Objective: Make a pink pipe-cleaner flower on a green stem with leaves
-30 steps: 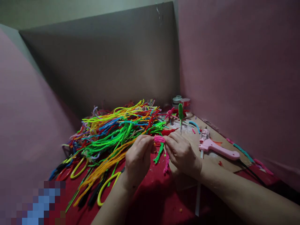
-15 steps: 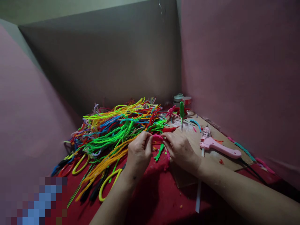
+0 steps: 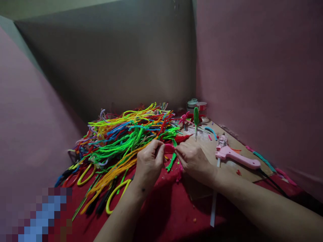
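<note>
A short pink pipe cleaner piece (image 3: 170, 148) is stretched between my two hands, slightly bowed upward. My left hand (image 3: 150, 161) pinches its left end between thumb and fingers. At its right end, my right hand (image 3: 194, 158) is closed on it in the same way. Just beyond and below the piece lie a green pipe cleaner piece (image 3: 171, 162) and a pink one (image 3: 180, 173) on the red cloth (image 3: 161, 215). Left of my hands spreads a big heap of coloured pipe cleaners (image 3: 126, 141).
A pink glue gun (image 3: 237, 158) with a glue stick (image 3: 214, 205) lies on a brown board (image 3: 209, 151) at right. A green leaf shape (image 3: 196, 117) stands on a wire. Yellow-handled scissors (image 3: 111, 200) lie at left. Small jars (image 3: 192, 105) stand at the back.
The view has shifted slightly. My right fingers have moved a little along the pink piece, and both hands still hold it.
</note>
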### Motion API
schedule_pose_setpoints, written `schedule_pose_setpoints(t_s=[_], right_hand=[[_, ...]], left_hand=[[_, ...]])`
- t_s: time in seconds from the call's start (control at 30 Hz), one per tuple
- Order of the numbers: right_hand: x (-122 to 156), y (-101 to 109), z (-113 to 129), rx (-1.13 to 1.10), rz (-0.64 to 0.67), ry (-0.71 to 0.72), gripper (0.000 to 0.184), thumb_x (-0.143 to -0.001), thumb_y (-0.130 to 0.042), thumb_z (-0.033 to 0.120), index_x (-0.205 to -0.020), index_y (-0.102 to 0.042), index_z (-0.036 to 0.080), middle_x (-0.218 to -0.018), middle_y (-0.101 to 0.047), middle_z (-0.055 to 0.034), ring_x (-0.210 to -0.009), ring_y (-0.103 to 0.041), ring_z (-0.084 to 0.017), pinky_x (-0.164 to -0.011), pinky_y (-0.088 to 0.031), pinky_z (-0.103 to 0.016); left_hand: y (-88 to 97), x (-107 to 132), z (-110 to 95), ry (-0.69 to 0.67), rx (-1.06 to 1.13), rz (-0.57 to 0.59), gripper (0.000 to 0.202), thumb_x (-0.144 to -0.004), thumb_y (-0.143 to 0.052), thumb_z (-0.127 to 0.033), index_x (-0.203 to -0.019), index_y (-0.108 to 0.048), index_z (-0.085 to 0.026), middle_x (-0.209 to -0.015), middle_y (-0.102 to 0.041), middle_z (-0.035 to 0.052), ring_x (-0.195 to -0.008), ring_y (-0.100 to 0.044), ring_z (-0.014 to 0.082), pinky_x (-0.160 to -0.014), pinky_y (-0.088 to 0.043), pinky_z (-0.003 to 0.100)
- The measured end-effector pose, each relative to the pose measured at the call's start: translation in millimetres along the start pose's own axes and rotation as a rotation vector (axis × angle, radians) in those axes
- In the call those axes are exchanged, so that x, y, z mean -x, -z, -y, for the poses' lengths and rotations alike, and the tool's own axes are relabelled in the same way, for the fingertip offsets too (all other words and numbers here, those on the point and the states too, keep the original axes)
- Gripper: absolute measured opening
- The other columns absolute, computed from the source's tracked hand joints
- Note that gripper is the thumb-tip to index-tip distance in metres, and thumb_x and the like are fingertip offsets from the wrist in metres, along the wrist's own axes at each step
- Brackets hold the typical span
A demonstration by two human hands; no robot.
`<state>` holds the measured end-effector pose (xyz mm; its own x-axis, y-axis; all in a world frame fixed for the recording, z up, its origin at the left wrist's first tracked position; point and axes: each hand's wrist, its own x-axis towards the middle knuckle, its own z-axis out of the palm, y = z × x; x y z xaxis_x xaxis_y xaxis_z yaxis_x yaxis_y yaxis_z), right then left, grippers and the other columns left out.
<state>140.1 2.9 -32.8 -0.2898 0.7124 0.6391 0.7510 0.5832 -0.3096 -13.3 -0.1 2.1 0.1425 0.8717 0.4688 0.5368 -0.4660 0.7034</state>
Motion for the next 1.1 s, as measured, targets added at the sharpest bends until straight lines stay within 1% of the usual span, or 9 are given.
schedule_pose_setpoints(t_s=[0.07,0.17,0.27,0.37,0.47,0.6,0.8,0.87,1.1], right_hand=[[-2,3,1,-0.153,-0.015,-0.057,0.022,-0.085,-0.045,0.012,-0.067,-0.058,0.013,-0.065,-0.056,-0.0044,-0.062,-0.047,-0.014,-0.060,-0.032,-0.027],[-5,9,3,-0.439,-0.018,-0.220,0.023,-0.085,-0.045,0.016,-0.067,-0.058,0.014,-0.063,-0.054,-0.0015,-0.060,-0.046,-0.012,-0.058,-0.033,-0.025],[-7,11,3,-0.717,0.018,-0.392,0.026,-0.084,-0.047,0.025,-0.061,-0.053,0.016,-0.054,-0.044,0.0031,-0.050,-0.039,-0.009,-0.049,-0.029,-0.023],[-9,10,1,-0.955,0.066,-0.495,0.029,-0.081,-0.050,0.031,-0.056,-0.047,0.017,-0.049,-0.040,0.0052,-0.045,-0.034,-0.008,-0.044,-0.025,-0.023],[-9,10,1,-1.078,0.098,-0.560,0.028,-0.079,-0.052,0.032,-0.057,-0.048,0.017,-0.049,-0.041,0.0053,-0.044,-0.034,-0.007,-0.043,-0.024,-0.022],[-8,11,4,-1.064,0.075,-0.562,0.029,-0.079,-0.053,0.034,-0.056,-0.048,0.017,-0.048,-0.039,0.0056,-0.044,-0.030,-0.007,-0.043,-0.022,-0.022],[-4,11,9,-0.762,0.016,-0.440,0.026,-0.083,-0.049,0.028,-0.061,-0.055,0.015,-0.055,-0.042,0.0036,-0.052,-0.036,-0.009,-0.051,-0.028,-0.023],[-4,11,10,-0.714,0.013,-0.416,0.025,-0.083,-0.048,0.026,-0.063,-0.057,0.015,-0.056,-0.042,0.0034,-0.053,-0.036,-0.009,-0.052,-0.029,-0.023],[-3,10,12,-0.740,0.037,-0.393,0.023,-0.083,-0.049,0.023,-0.066,-0.061,0.013,-0.056,-0.043,0.0035,-0.054,-0.037,-0.009,-0.052,-0.029,-0.022]], left_hand=[[-1.0,-1,-1,0.037,0.150,-0.023,0.015,-0.082,-0.051,-0.030,-0.086,-0.058,-0.017,-0.055,-0.057,-0.0037,-0.043,-0.055,0.0099,-0.046,-0.044,0.021],[-2.3,-1,-3,0.093,0.357,-0.091,0.022,-0.080,-0.054,-0.031,-0.098,-0.051,-0.019,-0.060,-0.058,-0.0049,-0.042,-0.055,0.0099,-0.041,-0.045,0.021],[-4.2,-1,-2,0.115,0.407,-0.125,0.019,-0.079,-0.056,-0.030,-0.093,-0.049,-0.019,-0.058,-0.054,-0.0067,-0.041,-0.051,0.0081,-0.039,-0.043,0.019],[-6.7,-1,0,0.145,0.436,-0.080,0.015,-0.078,-0.058,-0.027,-0.088,-0.051,-0.018,-0.059,-0.053,-0.0065,-0.042,-0.050,0.0070,-0.038,-0.041,0.018],[-8.2,-3,-1,0.227,0.509,-0.007,0.018,-0.075,-0.060,-0.028,-0.086,-0.051,-0.016,-0.061,-0.054,-0.0052,-0.041,-0.048,0.0070,-0.035,-0.040,0.018],[-8.5,-4,-5,0.312,0.570,0.056,0.022,-0.071,-0.065,-0.030,-0.082,-0.054,-0.014,-0.060,-0.056,-0.0038,-0.041,-0.049,0.0073,-0.037,-0.042,0.019],[-10.0,-2,-4,0.321,0.625,0.020,0.021,-0.070,-0.065,-0.029,-0.077,-0.053,-0.014,-0.056,-0.055,-0.0046,-0.039,-0.049,0.0075,-0.034,-0.043,0.019],[-10.6,-1,-4,0.308,0.636,0.009,0.020,-0.070,-0.065,-0.029,-0.075,-0.052,-0.014,-0.055,-0.054,-0.0047,-0.039,-0.049,0.0077,-0.033,-0.043,0.020],[-11.9,0,-5,0.283,0.617,0.034,0.018,-0.073,-0.062,-0.029,-0.075,-0.050,-0.015,-0.048,-0.054,-0.0055,-0.036,-0.049,0.0093,-0.035,-0.045,0.022]])
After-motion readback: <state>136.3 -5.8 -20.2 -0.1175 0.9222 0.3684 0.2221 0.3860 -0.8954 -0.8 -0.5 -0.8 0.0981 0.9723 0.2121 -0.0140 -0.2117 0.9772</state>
